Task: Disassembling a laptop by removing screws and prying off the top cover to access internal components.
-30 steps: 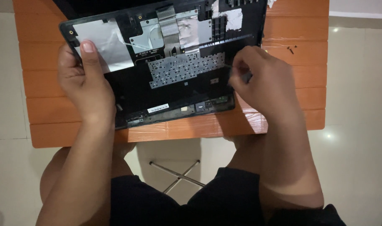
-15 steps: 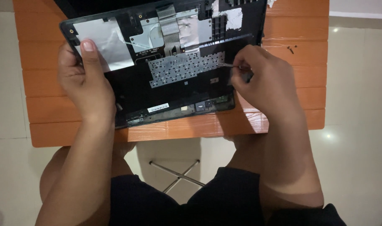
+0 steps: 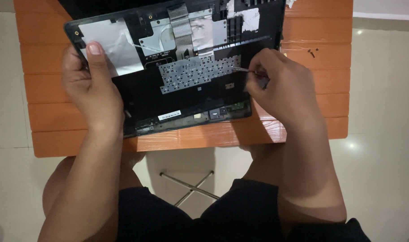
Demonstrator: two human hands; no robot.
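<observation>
Nothing much has shifted: only the thin tool (image 3: 241,69) has edged along the grey keyboard backing (image 3: 200,74). Right hand (image 3: 282,89) pinches that tool; left hand (image 3: 92,85) grips the one opened laptop shell (image 3: 177,103) lying on the orange tabletop (image 3: 329,89). Two loose screws (image 3: 312,52) suggest disassembly is partway; backing remains attached.
</observation>
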